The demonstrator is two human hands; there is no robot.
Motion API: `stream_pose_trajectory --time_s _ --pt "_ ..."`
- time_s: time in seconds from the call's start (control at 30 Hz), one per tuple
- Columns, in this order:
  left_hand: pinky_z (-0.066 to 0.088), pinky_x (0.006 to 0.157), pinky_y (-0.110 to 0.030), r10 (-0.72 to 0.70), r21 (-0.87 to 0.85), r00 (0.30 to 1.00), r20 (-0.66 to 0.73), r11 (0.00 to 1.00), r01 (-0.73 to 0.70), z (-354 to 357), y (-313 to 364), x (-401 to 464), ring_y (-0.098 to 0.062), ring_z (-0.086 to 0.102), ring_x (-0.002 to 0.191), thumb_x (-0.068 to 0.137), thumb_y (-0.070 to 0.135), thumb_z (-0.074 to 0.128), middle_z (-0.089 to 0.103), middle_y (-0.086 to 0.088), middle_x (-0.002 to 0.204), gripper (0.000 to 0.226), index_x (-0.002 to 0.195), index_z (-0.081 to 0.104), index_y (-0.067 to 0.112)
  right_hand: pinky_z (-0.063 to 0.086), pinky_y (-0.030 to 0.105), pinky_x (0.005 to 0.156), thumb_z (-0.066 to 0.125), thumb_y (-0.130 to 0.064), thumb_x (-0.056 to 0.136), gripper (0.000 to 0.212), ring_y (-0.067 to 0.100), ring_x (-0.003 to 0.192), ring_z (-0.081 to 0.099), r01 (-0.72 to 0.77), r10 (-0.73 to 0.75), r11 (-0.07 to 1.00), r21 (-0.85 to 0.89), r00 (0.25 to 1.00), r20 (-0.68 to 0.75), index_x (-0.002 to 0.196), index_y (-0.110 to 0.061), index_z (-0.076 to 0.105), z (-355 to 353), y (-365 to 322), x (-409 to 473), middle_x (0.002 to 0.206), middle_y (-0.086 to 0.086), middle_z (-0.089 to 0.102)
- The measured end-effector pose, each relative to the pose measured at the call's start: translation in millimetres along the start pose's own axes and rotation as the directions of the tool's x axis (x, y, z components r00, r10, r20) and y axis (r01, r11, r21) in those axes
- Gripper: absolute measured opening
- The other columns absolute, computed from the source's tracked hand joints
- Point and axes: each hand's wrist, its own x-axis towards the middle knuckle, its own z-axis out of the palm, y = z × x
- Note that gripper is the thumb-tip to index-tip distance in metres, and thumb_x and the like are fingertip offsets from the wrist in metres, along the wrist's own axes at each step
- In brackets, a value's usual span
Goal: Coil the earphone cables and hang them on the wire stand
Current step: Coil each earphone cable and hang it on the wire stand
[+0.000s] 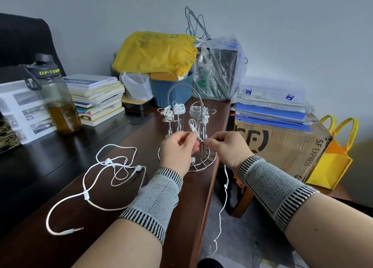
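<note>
My left hand (177,148) pinches a white earphone cable (223,197) between thumb and fingertips just in front of the wire stand (187,126), with a short loop of it rising above my fingers; one earbud (193,160) hangs below my palm. My right hand (228,148) pinches the same cable right beside the left, fingers curled, and from under it the rest of the cable drops past the edge of the tabletop (60,156) and trails down toward the floor. Both my wrists wear grey knitted wrist sleeves (159,199) with black-striped cuffs. The wire stand is upright near the right edge of the dark wooden tabletop, and several coiled white earphones (178,108) already hang bundled on its upper arms. A second pair of earphones (105,179) lies loose and uncoiled on the tabletop to the left of my left forearm, its earbuds near the middle of the tangle and its jack plug (73,230) pointing right at the near end. Farther left stands a water bottle (54,94) partly full of amber liquid, next to a stack of books (96,98). Behind the stand are a blue tub (171,90), a yellow plastic bag (155,53) and a clear plastic bag (220,66) over a dark box. To the right, off the tabletop, a cardboard box (282,146) marked SF EXPRESS carries blue folders (270,114), and a yellow tote bag (333,162) sits beside it.
</note>
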Motion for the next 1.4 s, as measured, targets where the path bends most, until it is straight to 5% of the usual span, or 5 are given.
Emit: stream_pose_trajectory --time_s 0.5,1.0,1.2,1.3,1.4 --pt "0.046 0.062 -0.032 0.02 0.073 0.997 -0.069 0.997 -0.015 11.7 -8.2 1.8 -0.002 0.048 0.049 0.095 0.033 0.06 0.062 0.012 0.053 0.027 0.118 0.068 0.02 0.032 0.016 0.043 0.068 -0.025 0.086 0.026 0.0 0.033 0.039 -0.074 0.076 0.997 0.028 0.994 -0.077 0.065 -0.011 0.065 -2.2 16.5 6.9 0.036 -0.014 0.045" --pt "0.034 0.044 -0.016 0.023 0.146 0.998 -0.065 0.989 -0.013 17.5 3.8 -6.1 -0.003 0.039 0.039 0.104 0.032 0.04 0.043 0.007 0.051 0.04 0.072 0.058 0.016 0.05 0.028 0.063 0.064 -0.024 0.087 0.02 0.013 0.061 0.055 -0.045 0.039 0.997 -0.063 0.995 -0.091 0.073 -0.011 0.068 7.4 14.0 12.7 0.066 0.002 0.064" --pt "0.05 0.087 -0.054 0.087 0.179 0.994 -0.059 0.981 -0.075 18.7 -1.6 -6.3 -0.046 0.058 0.102 0.102 0.04 0.04 0.064 -0.013 0.106 0.042 0.109 0.067 0.008 0.049 0.029 0.06 0.065 -0.02 0.085 0.018 0.014 0.057 0.055 -0.063 0.063 0.998 0.004 0.992 -0.113 0.069 -0.012 0.068 8.7 17.2 16.1 0.062 0.002 0.064" --pt "0.044 0.101 -0.028 0.094 0.258 0.992 -0.087 0.964 -0.068 17.1 3.7 -8.1 -0.026 0.061 0.112 0.103 0.029 0.044 0.068 -0.006 0.119 0.035 0.129 0.063 0.015 0.047 0.027 0.06 0.065 -0.014 0.082 0.016 0.012 0.055 0.052 -0.067 0.073 0.996 0.059 0.992 -0.101 0.067 -0.011 0.069 8.6 15.8 15.7 0.059 0.0 0.061" --pt "0.045 0.098 -0.032 0.14 0.307 0.985 -0.098 0.946 -0.103 15.8 5.4 -7.4 -0.024 0.061 0.106 0.102 0.025 0.045 0.07 -0.01 0.112 0.034 0.131 0.061 0.018 0.046 0.027 0.059 0.068 -0.015 0.082 0.017 0.01 0.052 0.049 -0.045 0.057 0.99 0.131 0.994 -0.091 0.066 -0.01 0.069 8.7 12.9 14.3 0.056 -0.002 0.058"
